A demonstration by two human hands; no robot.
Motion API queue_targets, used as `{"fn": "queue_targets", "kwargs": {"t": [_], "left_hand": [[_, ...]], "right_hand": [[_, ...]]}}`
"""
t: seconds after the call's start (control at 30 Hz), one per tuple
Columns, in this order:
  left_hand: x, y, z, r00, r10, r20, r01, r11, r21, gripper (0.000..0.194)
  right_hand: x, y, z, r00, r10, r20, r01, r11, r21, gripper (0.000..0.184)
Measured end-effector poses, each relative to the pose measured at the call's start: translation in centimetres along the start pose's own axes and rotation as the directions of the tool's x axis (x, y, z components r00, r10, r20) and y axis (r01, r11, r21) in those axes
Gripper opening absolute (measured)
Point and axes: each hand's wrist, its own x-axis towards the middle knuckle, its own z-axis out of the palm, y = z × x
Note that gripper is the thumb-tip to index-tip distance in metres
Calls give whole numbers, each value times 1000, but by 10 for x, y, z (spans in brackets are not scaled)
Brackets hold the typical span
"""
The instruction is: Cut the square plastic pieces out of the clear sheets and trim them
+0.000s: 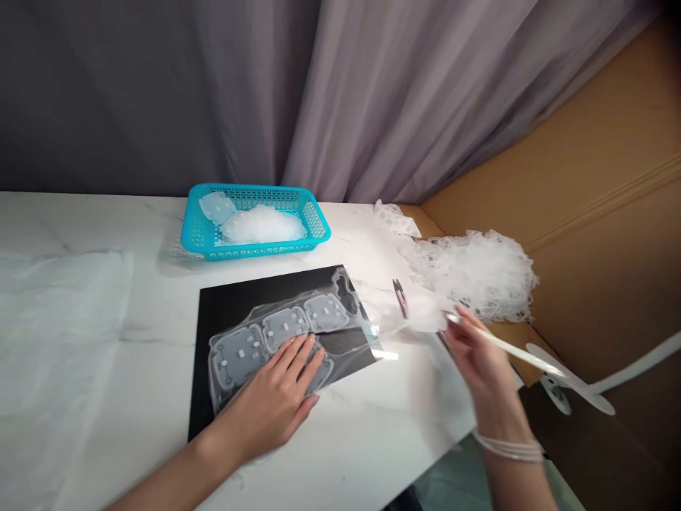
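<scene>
Your left hand (290,397) lay open, pressing the cut-out plastic sheet (238,355) beneath it—likely steadying it against the black mat (234,301). Your right hand (473,341) curled at a blurred pale strip (516,349); its hold wasn't clear. Snips (401,298) lay beyond—probably kept reachable.

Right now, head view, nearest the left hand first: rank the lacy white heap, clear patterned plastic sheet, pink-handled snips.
1. Clear patterned plastic sheet: under the left hand.
2. Pink-handled snips: right of the sheet.
3. Lacy white heap: farther right.
</scene>
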Motion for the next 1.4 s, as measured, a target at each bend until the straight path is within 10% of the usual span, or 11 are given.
{"fn": "queue_targets", "kwargs": {"t": [0.13, 0.3, 0.37, 0.43, 0.53, 0.6, 0.87, 1.1, 1.3, 1.4], "left_hand": [[0, -5, 1, 1000, -10, -3, 10, 996, -93, 52], [7, -7, -14, 986, -164, 8, 144, 838, -527, 39], [13, -4, -33, 938, -313, 150, 312, 576, -755, 38], [20, -1, -54, 840, -389, 378, 455, 126, -881, 43], [29, 3, -78, 759, -288, 584, 391, -515, -763, 52], [31, 4, -86, 764, -243, 598, 305, -681, -666, 44], [29, 5, -98, 712, -318, 626, 283, -686, -670, 25], [29, 13, -101, 625, -385, 679, 163, -786, -596, 37], [34, 15, -111, 755, -157, 637, 110, -927, -358, 55], [33, 11, -111, 766, -155, 624, 82, -939, -334, 60]], "right_hand": [[21, 17, -66, 958, 186, -218, -139, 967, 214, 2], [-22, -33, -11, 858, 508, -69, -392, 737, 550, 21], [-37, -65, 28, 787, 584, 200, -542, 498, 677, 21], [-46, -95, 57, 730, 571, 375, -620, 323, 715, 17], [-53, -123, 77, 681, 502, 533, -681, 166, 713, 14], [-55, -129, 81, 668, 461, 584, -699, 120, 705, 13], [-57, -130, 82, 692, 410, 594, -696, 162, 699, 13], [-72, -139, 86, 872, 271, 407, -486, 563, 669, 17], [-87, -155, 91, 774, 138, 618, -536, 662, 524, 66], [-80, -156, 84, 841, 183, 510, -485, 674, 558, 79]]}}
